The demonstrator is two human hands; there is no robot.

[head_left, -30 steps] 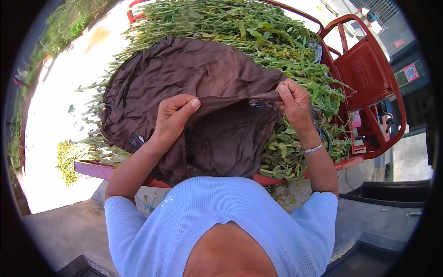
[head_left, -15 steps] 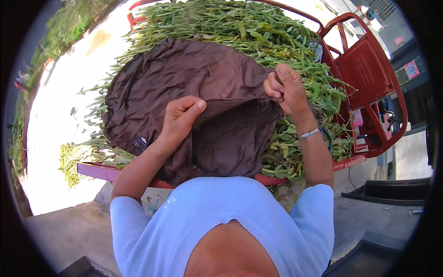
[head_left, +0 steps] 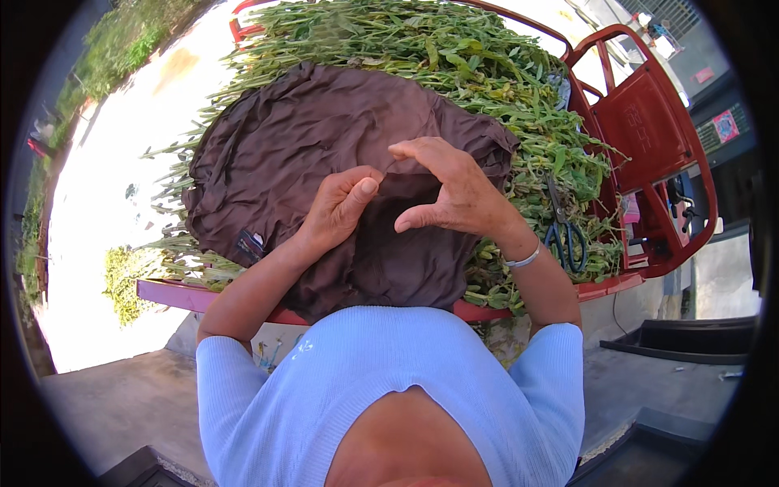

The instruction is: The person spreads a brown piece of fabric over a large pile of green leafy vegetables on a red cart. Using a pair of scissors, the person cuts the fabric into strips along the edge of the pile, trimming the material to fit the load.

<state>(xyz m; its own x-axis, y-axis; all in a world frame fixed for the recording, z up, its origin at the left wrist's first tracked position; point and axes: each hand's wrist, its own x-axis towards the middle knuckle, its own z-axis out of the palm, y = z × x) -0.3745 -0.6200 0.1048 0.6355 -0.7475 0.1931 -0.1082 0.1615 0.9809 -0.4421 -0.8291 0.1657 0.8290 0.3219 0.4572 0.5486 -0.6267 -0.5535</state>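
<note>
A wrinkled dark brown cloth [head_left: 276, 154] lies spread over a heap of cut green plants [head_left: 487, 61]. My left hand [head_left: 342, 207] pinches an edge of the cloth near its middle, thumb on top. Just to the right, my right hand [head_left: 454, 191] hovers over the cloth with thumb and fingers apart, nothing between them. A small dark label [head_left: 250, 243] shows at the cloth's lower left. Scissors [head_left: 565, 235] with dark handles lie on the plants, right of my right wrist, which wears a silver bangle [head_left: 523, 253].
The plants rest on a red metal cart bed [head_left: 174, 294], whose near rail runs in front of my body. A red seat frame [head_left: 645, 138] rises at the right. Black trays [head_left: 690, 339] sit on the grey floor at the lower right. Bright ground [head_left: 97, 203] lies to the left.
My right hand has let go of the cloth's right corner and moved left, toward my left hand, opening. That corner now lies flatter. The scissors have come into view.
</note>
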